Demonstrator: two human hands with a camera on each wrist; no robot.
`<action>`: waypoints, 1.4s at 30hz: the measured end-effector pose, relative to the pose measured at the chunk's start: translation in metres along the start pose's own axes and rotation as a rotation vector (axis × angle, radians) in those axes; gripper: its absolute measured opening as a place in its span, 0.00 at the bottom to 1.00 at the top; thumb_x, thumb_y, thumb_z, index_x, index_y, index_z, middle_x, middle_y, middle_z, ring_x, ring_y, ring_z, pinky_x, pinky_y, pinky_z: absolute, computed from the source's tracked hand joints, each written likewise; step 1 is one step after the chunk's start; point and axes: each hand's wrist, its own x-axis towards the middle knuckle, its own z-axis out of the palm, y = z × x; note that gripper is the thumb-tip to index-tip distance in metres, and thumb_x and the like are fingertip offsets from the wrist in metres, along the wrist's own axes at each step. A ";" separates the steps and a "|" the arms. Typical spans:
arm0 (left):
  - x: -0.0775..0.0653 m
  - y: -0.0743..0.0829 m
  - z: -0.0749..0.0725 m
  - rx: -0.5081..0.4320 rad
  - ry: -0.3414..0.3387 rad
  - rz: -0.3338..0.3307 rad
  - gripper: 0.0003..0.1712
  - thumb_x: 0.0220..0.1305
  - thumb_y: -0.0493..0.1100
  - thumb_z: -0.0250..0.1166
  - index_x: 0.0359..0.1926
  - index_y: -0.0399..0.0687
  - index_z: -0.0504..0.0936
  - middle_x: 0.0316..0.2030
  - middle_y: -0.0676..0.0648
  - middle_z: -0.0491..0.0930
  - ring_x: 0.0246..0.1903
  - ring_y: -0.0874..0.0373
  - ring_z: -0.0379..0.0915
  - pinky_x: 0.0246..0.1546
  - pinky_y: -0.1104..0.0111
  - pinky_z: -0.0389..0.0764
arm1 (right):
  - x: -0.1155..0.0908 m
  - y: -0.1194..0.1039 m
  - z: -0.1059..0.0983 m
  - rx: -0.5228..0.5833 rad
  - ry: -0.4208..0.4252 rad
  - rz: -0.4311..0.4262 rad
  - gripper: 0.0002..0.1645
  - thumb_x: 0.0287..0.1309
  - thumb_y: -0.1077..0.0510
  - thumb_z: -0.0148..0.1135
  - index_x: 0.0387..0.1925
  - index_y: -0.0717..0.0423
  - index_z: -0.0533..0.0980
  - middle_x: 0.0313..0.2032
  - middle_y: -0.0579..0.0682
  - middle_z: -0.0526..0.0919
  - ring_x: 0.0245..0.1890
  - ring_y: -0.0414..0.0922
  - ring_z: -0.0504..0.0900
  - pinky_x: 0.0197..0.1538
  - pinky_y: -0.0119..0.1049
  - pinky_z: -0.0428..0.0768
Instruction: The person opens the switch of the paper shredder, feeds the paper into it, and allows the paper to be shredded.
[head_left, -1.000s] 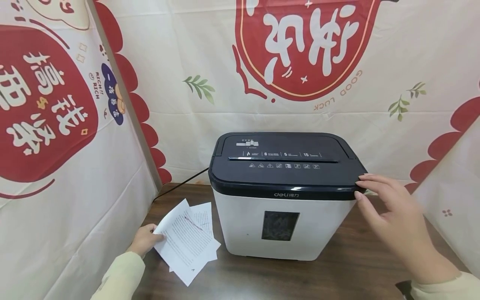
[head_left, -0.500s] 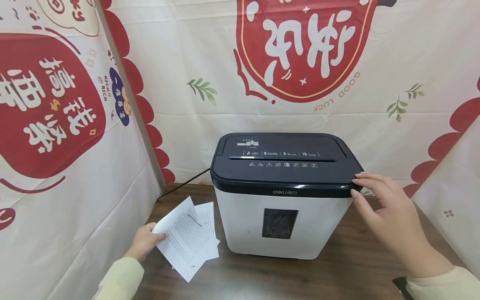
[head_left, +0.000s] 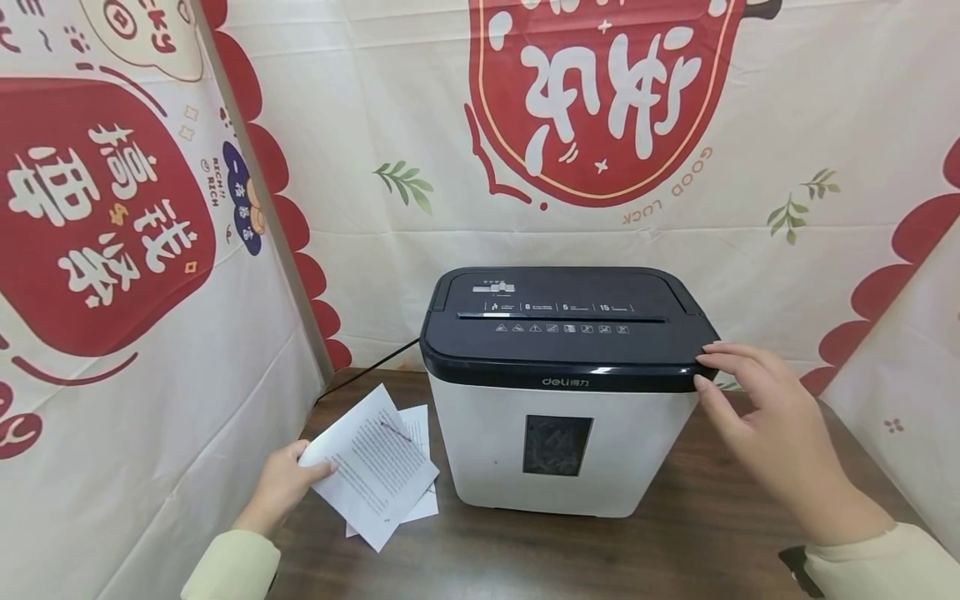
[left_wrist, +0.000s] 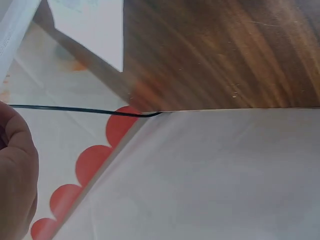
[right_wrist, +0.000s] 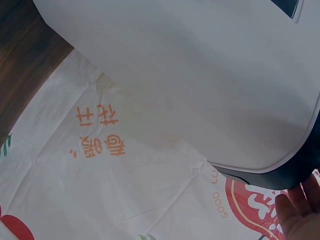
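My left hand (head_left: 281, 485) pinches the left edge of a printed paper sheet (head_left: 367, 479), thumb on top. The sheet is raised at its far corner and has a red mark on it. Partly hidden beneath lies another printed sheet (head_left: 418, 423). In the left wrist view, part of my left hand (left_wrist: 17, 170) shows at the left border. A white paper shredder (head_left: 480, 450) with a black lid stands upright to the right. My right hand (head_left: 783, 437) touches the lid's front right corner with its fingertips; the right wrist view shows these fingers (right_wrist: 286, 207) at the dark rim.
A narrow feed slot (head_left: 562, 317) crosses the shredder's lid, and a dark window (head_left: 557, 445) sits in its front. A black cable (head_left: 367, 369) runs from behind it to the left. Printed cloth (head_left: 360, 275) hangs behind and on both sides of the wooden table (head_left: 525, 554).
The head view has shifted slightly. My left hand still holds the paper sheet, which has turned and lifted a little. My right hand stays at the shredder's corner.
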 end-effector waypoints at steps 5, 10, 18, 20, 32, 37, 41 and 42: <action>-0.010 0.012 -0.006 0.014 -0.001 0.030 0.13 0.48 0.37 0.73 0.32 0.34 0.79 0.28 0.44 0.83 0.25 0.58 0.68 0.25 0.68 0.70 | 0.001 0.000 0.000 0.000 -0.003 -0.006 0.19 0.44 0.70 0.68 0.43 0.65 0.80 0.46 0.58 0.81 0.50 0.49 0.72 0.56 0.12 0.54; -0.019 0.023 -0.015 0.011 0.018 0.048 0.14 0.47 0.38 0.74 0.31 0.36 0.79 0.27 0.45 0.82 0.24 0.59 0.67 0.24 0.68 0.70 | 0.000 0.001 0.000 -0.006 -0.004 -0.005 0.19 0.44 0.70 0.68 0.43 0.65 0.80 0.46 0.58 0.81 0.50 0.50 0.72 0.55 0.11 0.54; -0.039 0.041 -0.031 0.002 0.037 0.075 0.13 0.47 0.39 0.75 0.29 0.38 0.79 0.25 0.49 0.82 0.21 0.62 0.65 0.21 0.69 0.68 | -0.001 0.001 -0.003 -0.008 -0.008 -0.005 0.20 0.44 0.71 0.68 0.44 0.65 0.80 0.46 0.59 0.81 0.49 0.55 0.73 0.56 0.11 0.53; -0.044 0.046 -0.034 0.001 0.043 0.099 0.12 0.47 0.39 0.74 0.29 0.39 0.79 0.24 0.49 0.81 0.21 0.63 0.65 0.21 0.69 0.68 | -0.001 0.001 -0.004 -0.011 -0.013 -0.002 0.20 0.44 0.71 0.68 0.44 0.65 0.80 0.46 0.59 0.81 0.49 0.56 0.73 0.56 0.11 0.53; -0.076 0.075 -0.048 0.062 0.098 0.238 0.10 0.46 0.38 0.74 0.26 0.46 0.79 0.19 0.55 0.72 0.20 0.66 0.63 0.20 0.70 0.67 | 0.001 -0.001 -0.002 0.007 -0.030 -0.023 0.20 0.44 0.71 0.69 0.44 0.65 0.80 0.46 0.59 0.80 0.50 0.57 0.74 0.53 0.11 0.54; -0.087 0.092 -0.047 0.047 0.100 0.321 0.10 0.45 0.37 0.75 0.28 0.51 0.81 0.21 0.57 0.74 0.21 0.67 0.66 0.22 0.71 0.69 | 0.001 -0.001 -0.003 0.001 -0.039 -0.016 0.20 0.44 0.70 0.69 0.45 0.65 0.80 0.47 0.59 0.80 0.50 0.58 0.74 0.53 0.12 0.54; -0.092 0.106 -0.045 0.038 0.084 0.377 0.12 0.45 0.37 0.76 0.29 0.53 0.82 0.22 0.59 0.75 0.22 0.67 0.67 0.23 0.71 0.69 | -0.001 -0.001 -0.006 -0.009 -0.043 -0.014 0.21 0.44 0.70 0.69 0.45 0.64 0.80 0.48 0.59 0.80 0.50 0.57 0.74 0.48 0.14 0.58; -0.093 0.109 -0.045 0.034 0.080 0.392 0.12 0.45 0.37 0.76 0.29 0.53 0.82 0.23 0.59 0.76 0.23 0.67 0.67 0.23 0.71 0.69 | -0.001 -0.001 -0.006 -0.011 -0.044 -0.013 0.21 0.44 0.70 0.69 0.45 0.64 0.80 0.48 0.59 0.80 0.50 0.57 0.74 0.47 0.15 0.58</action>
